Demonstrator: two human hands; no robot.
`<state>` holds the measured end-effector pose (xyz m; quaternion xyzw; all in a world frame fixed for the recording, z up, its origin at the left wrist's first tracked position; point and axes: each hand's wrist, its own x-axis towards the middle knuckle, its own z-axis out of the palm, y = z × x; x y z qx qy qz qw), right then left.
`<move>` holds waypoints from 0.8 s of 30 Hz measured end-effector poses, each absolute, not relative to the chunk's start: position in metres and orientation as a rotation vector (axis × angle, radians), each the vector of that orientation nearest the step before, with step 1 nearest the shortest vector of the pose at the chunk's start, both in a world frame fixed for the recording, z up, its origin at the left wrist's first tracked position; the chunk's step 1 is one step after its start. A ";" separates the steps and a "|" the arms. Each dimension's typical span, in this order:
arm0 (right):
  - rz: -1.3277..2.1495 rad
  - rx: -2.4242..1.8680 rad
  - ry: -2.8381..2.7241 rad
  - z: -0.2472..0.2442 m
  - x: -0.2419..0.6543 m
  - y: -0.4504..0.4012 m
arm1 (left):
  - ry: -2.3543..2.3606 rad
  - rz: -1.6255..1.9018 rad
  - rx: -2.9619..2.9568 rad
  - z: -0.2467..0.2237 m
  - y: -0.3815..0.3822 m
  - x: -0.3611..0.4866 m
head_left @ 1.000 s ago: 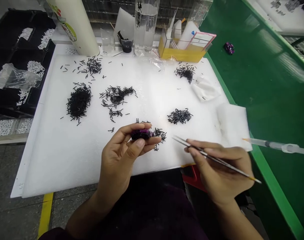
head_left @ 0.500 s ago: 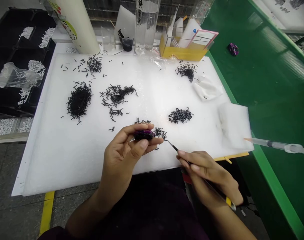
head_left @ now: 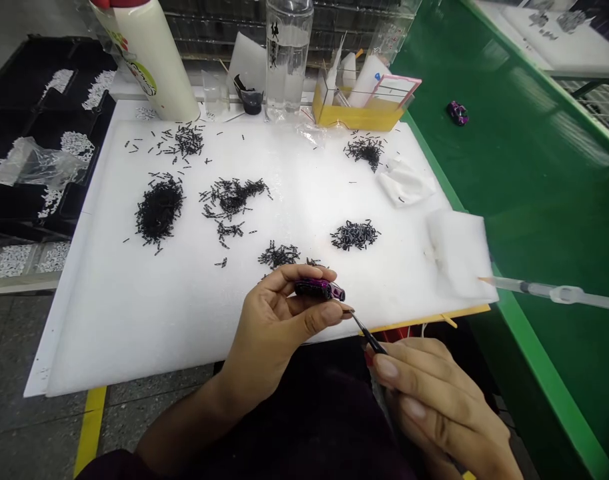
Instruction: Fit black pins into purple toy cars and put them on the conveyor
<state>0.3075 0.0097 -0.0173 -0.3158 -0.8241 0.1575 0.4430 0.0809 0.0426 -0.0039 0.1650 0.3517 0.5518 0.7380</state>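
Observation:
My left hand (head_left: 284,327) is closed around a small purple toy car (head_left: 314,289), held between fingers and thumb above the front of the white foam sheet (head_left: 149,320). My right hand (head_left: 434,393) grips black tweezers (head_left: 368,333), whose tips meet the fingertips of my left hand just below the car. A tiny dark piece seems to be at the tips, but it is too small to make out. Just behind my left hand lies a pile of small black strips (head_left: 279,255). Another pile of dark strips (head_left: 355,235) sits to the right.
More black strips (head_left: 159,208) lie in heaps across the foam. At the right are a white foam block (head_left: 461,253) and a syringe (head_left: 549,291). Along the back stand a cream bottle (head_left: 157,67), a clear bottle (head_left: 287,60) and a yellow-based box (head_left: 359,118). Another purple car (head_left: 457,113) rests on the green surface.
Both hands have moved right and toward me. The car has turned so its end shows. The tweezer tips have come away from the small strips, up to my left fingertips.

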 end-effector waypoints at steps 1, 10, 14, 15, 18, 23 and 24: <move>0.357 -0.788 -2.067 -0.016 0.307 0.009 | 0.763 1.195 0.358 -0.003 0.042 0.082; 0.136 -1.073 -1.844 -0.026 0.276 -0.013 | 0.817 1.219 0.538 -0.005 0.027 0.104; 0.100 -1.062 -1.813 -0.030 0.267 -0.013 | 0.796 1.197 0.536 -0.007 0.025 0.108; 0.093 -1.051 -1.807 -0.032 0.266 -0.013 | 0.801 1.193 0.535 -0.006 0.025 0.108; 0.088 -0.994 -1.806 -0.037 0.266 -0.011 | 0.815 1.191 0.550 -0.006 0.025 0.110; 0.089 -0.898 -1.924 -0.035 0.276 -0.004 | 0.828 1.208 0.562 -0.007 0.027 0.113; 0.090 -0.891 -1.950 -0.033 0.279 -0.002 | 0.830 1.211 0.562 -0.008 0.027 0.113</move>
